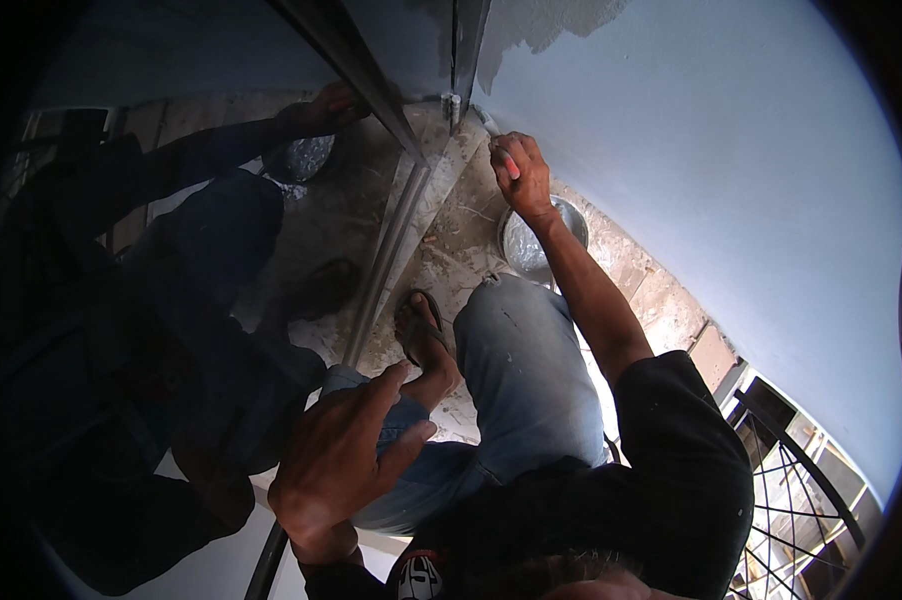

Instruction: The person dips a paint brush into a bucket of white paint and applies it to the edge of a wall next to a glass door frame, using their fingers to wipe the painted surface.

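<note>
My right hand (523,178) is closed around a small hand tool (512,167) with a red handle end, low beside the pale blue wall (701,150). The tool's working end is mostly hidden by my fingers, so its exact kind does not show. Under my right wrist and forearm stands a round bucket (584,222) with a shiny grey inside, partly covered by the arm. My left hand (336,465) holds nothing; its fingers are stretched and apart above my left leg, near the dark glossy panel (201,330).
A metal-framed edge (386,250) of the glossy panel runs along my left, reflecting my body. Rough grey patches (546,25) mark the upper wall. Dusty, stained floor (461,220) lies around my sandalled foot (421,325). A spoked wheel (791,490) stands behind at right.
</note>
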